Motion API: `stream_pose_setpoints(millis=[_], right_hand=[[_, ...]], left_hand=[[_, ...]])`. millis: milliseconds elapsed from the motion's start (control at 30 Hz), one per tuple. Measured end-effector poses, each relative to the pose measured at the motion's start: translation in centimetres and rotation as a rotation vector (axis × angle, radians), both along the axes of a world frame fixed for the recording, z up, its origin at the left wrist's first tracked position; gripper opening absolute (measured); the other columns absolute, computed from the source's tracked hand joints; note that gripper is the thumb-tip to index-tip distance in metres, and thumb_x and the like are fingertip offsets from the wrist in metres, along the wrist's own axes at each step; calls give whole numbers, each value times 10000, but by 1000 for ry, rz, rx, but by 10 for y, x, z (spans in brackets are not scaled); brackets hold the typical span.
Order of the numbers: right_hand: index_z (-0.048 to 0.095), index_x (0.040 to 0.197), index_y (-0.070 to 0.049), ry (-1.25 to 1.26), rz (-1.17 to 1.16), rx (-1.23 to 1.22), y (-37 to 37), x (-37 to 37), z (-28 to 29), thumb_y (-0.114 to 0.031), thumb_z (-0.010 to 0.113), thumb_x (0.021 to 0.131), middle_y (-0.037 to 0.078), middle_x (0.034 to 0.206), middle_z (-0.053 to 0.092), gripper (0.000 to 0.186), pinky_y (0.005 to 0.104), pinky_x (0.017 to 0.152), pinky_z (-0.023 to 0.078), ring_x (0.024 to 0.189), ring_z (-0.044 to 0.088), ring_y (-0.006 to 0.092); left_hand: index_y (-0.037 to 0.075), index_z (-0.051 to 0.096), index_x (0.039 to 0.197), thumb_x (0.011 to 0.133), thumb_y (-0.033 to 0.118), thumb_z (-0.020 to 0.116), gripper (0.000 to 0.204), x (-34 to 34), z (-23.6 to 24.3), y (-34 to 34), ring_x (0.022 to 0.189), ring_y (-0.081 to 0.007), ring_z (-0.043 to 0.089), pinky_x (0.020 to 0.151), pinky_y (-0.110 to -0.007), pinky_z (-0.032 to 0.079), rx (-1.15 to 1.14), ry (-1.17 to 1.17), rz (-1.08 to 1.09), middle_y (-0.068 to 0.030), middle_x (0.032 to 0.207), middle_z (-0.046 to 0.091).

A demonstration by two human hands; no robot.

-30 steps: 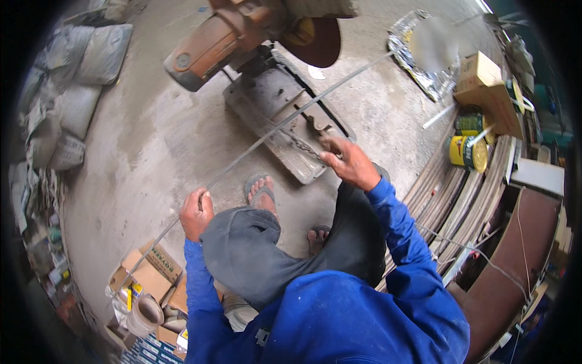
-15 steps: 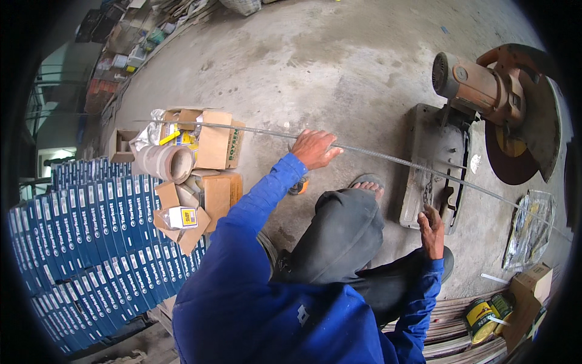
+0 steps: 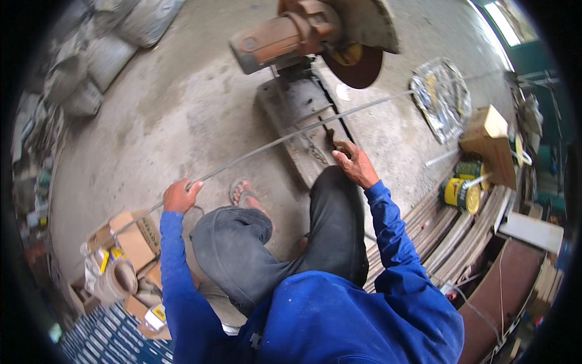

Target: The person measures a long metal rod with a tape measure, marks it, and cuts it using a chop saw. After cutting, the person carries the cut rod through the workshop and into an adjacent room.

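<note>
A long ribbed steel rod (image 3: 254, 151) runs slantwise across the view, over the metal base (image 3: 282, 100) of a cut-off saw. My left hand (image 3: 182, 195) is closed around the rod, left of my knees. Beside the near end of the base is my right hand (image 3: 357, 167), its fingers loosely bent and thumb apart, close to a dark hook-shaped lever (image 3: 329, 136). Whether a fingertip touches that lever I cannot tell. The saw's orange-brown motor (image 3: 273, 42) and brown cutting disc (image 3: 357, 67) are raised above the rod.
Cardboard boxes (image 3: 136, 239) and a tan cylinder lie under the rod's left end. Flattened silvery wrapping (image 3: 441, 97) is on the floor at right. Yellow-and-dark cans (image 3: 461, 194) stand by long strips (image 3: 418, 227). Filled sacks (image 3: 106, 57) are piled far left.
My view has swung right, so the saw now appears nearer the middle. My left hand still grips the rod; my right hand has come closer to the saw's lever.
</note>
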State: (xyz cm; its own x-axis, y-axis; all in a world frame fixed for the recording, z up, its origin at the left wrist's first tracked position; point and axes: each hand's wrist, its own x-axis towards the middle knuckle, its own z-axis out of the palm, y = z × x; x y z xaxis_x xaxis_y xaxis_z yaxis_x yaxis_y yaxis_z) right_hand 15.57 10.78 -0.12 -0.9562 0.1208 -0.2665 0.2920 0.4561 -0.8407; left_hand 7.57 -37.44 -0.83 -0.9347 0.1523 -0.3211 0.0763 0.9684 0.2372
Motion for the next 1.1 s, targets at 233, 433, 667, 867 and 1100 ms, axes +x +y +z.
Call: stream_pose_setpoints(millis=[233, 433, 667, 867, 1100], right_hand=[[591, 1151, 63, -111, -685, -173, 45, 88, -86, -271, 595, 890, 116, 946, 667, 423, 279, 706, 486, 791, 609, 149], [572, 1173, 73, -330, -834, 115, 80, 108, -192, -359, 607, 859, 262, 1095, 638, 535, 403, 876, 489, 1033, 620, 346], [331, 1423, -96, -337, -978, -457, 76, 85, -202, -487, 609, 860, 174, 1048, 584, 740, 427, 679, 505, 835, 610, 255], [276, 1457, -127, -380, -761, -463, 95, 66, -203, -439, 563, 903, 208, 1003, 587, 698, 422, 581, 547, 696, 635, 270], [291, 1376, 105, -278, -727, -160, 83, 71, -250, -401, 373, 1000, 352, 1320, 452, 636, 385, 1073, 319, 1302, 408, 408]], left_hand=[[4, 653, 868, 870, 351, 630, 347, 22, 8, 25, 722, -329, 612, 684, -408, 478, 240, 451, -174, -158, 803, 643], [22, 628, 1031, 919, 344, 594, 342, 50, -39, 71, 735, -126, 591, 649, -260, 478, 1085, -903, 208, -58, 846, 636], [49, 600, 1111, 919, 390, 580, 392, 11, -158, 160, 793, -110, 594, 654, -241, 481, 670, -1174, 103, -33, 903, 623], [19, 560, 1136, 912, 440, 588, 478, 6, -200, 233, 809, -149, 622, 672, -284, 524, 738, -1117, 167, -77, 948, 622], [-48, 549, 1021, 905, 416, 604, 481, -3, -210, 262, 540, -181, 605, 438, -300, 493, 585, -919, 185, -138, 750, 622]])
